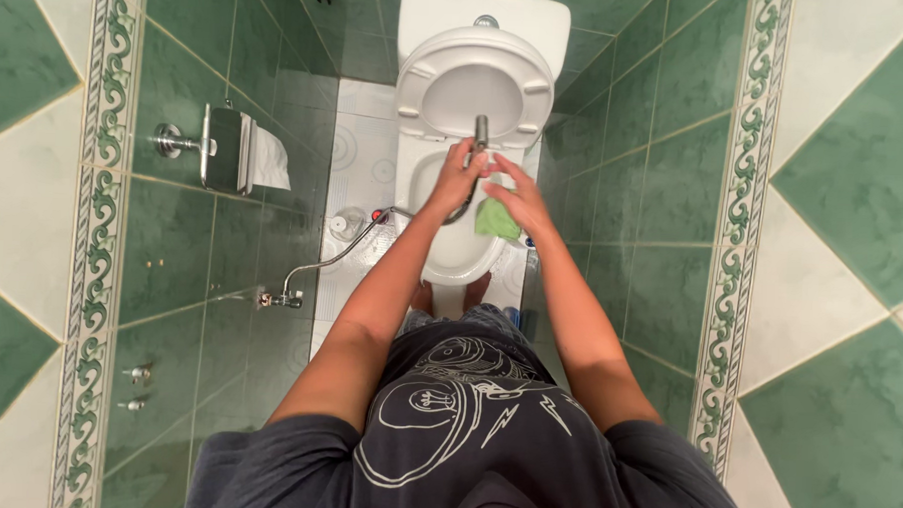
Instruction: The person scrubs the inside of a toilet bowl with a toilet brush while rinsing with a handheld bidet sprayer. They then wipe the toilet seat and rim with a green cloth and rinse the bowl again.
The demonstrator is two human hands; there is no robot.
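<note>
I look straight down at a white toilet point(441, 269) with its seat and lid point(474, 85) raised. My left hand point(458, 176) grips a metal spray head point(481, 133) on a flexible hose point(341, 252), held over the bowl. My right hand point(513, 198) is beside it, fingers spread, with a green cloth point(495, 220) under the palm over the rim. Whether it grips the cloth or only rests on it I cannot tell.
Green tiled walls close in on both sides. A metal toilet paper holder with a white roll point(240, 154) is on the left wall. The hose valve point(282, 298) sits low on the left wall. A small round object point(347, 223) lies on the white floor left of the toilet.
</note>
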